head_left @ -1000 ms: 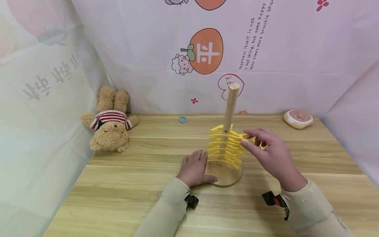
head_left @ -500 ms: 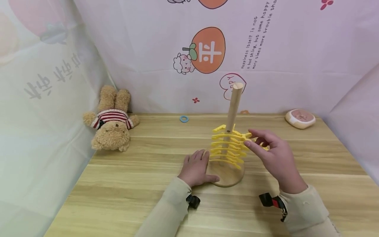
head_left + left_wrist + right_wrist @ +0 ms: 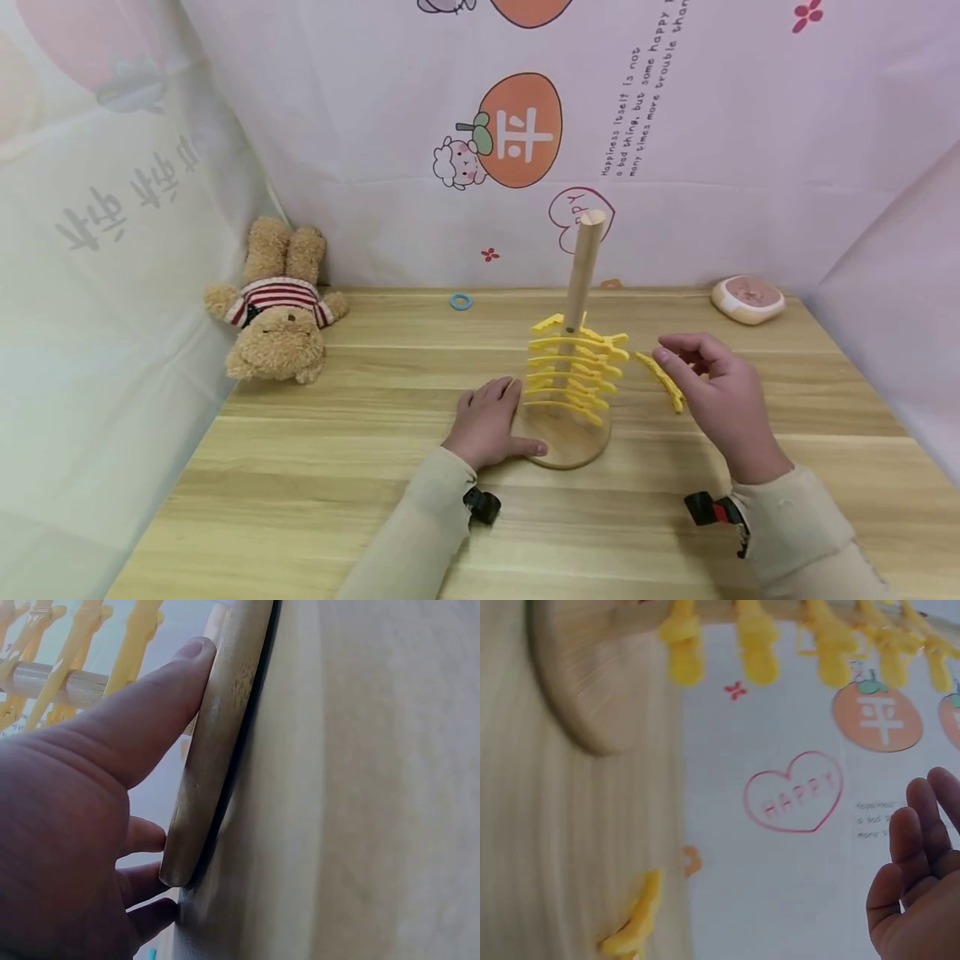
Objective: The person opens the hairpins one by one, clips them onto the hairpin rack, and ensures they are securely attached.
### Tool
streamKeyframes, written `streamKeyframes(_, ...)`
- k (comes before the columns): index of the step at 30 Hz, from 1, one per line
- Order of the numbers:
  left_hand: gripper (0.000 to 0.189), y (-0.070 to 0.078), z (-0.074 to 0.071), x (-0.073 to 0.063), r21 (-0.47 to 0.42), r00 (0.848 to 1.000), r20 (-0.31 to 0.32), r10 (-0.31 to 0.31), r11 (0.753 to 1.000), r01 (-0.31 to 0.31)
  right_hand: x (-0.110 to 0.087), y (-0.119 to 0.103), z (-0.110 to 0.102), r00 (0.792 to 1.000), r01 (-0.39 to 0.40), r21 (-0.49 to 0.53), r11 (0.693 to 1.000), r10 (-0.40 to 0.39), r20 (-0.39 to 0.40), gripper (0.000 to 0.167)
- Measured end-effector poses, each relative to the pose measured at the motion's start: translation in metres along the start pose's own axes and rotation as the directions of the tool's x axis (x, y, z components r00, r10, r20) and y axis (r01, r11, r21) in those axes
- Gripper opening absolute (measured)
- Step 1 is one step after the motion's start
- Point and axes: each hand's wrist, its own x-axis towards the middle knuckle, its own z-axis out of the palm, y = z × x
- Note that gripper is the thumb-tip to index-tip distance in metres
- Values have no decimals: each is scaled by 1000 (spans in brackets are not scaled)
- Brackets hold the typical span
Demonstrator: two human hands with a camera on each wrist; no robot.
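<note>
A round wooden base (image 3: 566, 442) carries an upright wooden pole (image 3: 583, 271). Several curved yellow plastic pieces (image 3: 573, 371) with knobbed ends are stacked in layers around its lower half. My left hand (image 3: 487, 425) rests at the left of the base; its thumb presses on top and its fingers touch the rim (image 3: 217, 750). To the right of the stack is my right hand (image 3: 716, 396), with nothing seen between its fingers (image 3: 911, 840). Just left of it in the head view, a separate curved yellow piece (image 3: 662, 382) lies on the table.
A teddy bear (image 3: 281, 308) in a striped shirt lies at the back left. Near the back edge is a blue ring (image 3: 461, 302). A round-cornered pink and white object (image 3: 748, 300) sits at the back right. Printed white cloth (image 3: 375, 150) hangs behind and beside the wooden table (image 3: 300, 500).
My right hand has let go of the top yellow piece on the stack and drawn away to the right. My left hand stays at the base.
</note>
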Motion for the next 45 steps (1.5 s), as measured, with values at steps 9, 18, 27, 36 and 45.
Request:
streamKeyframes(9, 111, -4, 2, 1, -26, 1000, 2, -5, 1000, 5, 3, 52, -4, 993, -94, -102, 990, 100, 58, 40)
streamKeyframes(18, 111, -2, 1, 1, -44, 1000, -5, 11, 999, -11, 2, 94, -12, 941, -218, -211, 953, 262, 212, 64)
streamKeyframes(27, 112, -3, 2, 1, -43, 1000, -2, 6, 999, -6, 3, 113, -13, 866, -321, -231, 918, 384, 321, 82)
streamKeyframes(36, 112, -4, 5, 2, -41, 1000, 1, 7, 999, -7, 5, 121, -21, 830, -303, -353, 885, 427, 359, 86)
streamKeyframes(45, 111, -5, 6, 2, -46, 1000, 5, 6, 999, -5, 3, 124, -20, 854, -269, -369, 889, 398, 336, 66)
